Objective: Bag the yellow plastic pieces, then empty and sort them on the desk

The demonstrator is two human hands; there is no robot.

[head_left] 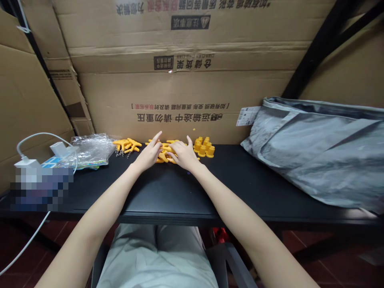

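A heap of yellow branched plastic pieces (163, 155) lies at the far side of the black table, between my hands. My left hand (149, 155) rests against the heap's left side, fingers apart. From the right, my right hand (185, 155) reaches over the heap with its fingers spread and bent onto the pieces. The fingertips partly hide the pieces, and no single piece is seen gripped. Several yellow flanged caps (210, 151) stand grouped just right of my right hand. Left of my left hand lie more yellow branched pieces (129, 144), with thin dark coiled springs by them.
Crumpled clear plastic bags (93, 150) lie at the left, near a white charger (27, 167) with its cable and a blurred-out object. A large grey bag (318, 156) takes up the right side. Cardboard (186, 88) walls the back of the black table (168, 196).
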